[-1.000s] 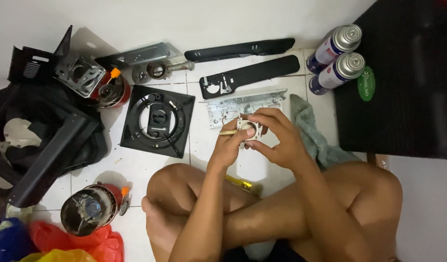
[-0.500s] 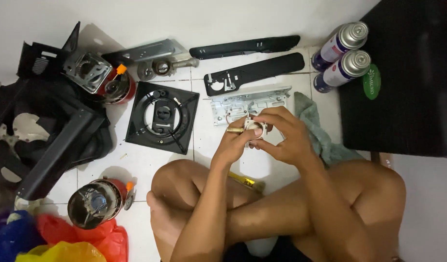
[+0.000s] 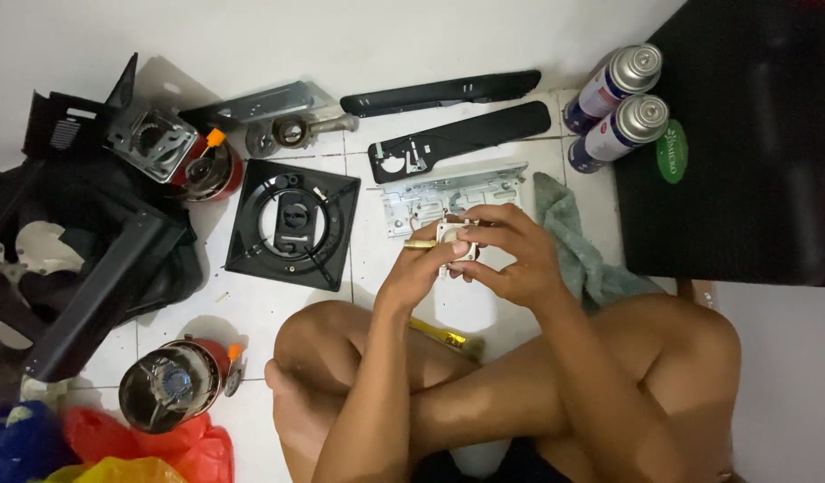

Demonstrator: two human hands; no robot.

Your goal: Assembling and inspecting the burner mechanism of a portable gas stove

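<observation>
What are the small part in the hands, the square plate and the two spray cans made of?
Small part: pale, looks like plastic or light metal; too small to tell. Both hands, left hand and right hand, pinch it. Square plate: matte black, probably painted sheet metal. Spray cans: shiny silver tops, likely metal.

At frame centre, the left hand (image 3: 419, 268) and right hand (image 3: 511, 255) together grip a small white plastic part with a brass stem (image 3: 452, 243). Just above lies a silver sheet-metal bracket (image 3: 448, 190) (a grey-green cloth (image 3: 578, 246) beside it). Two blue-and-white gas canisters (image 3: 618, 103) sit upper right.
</observation>
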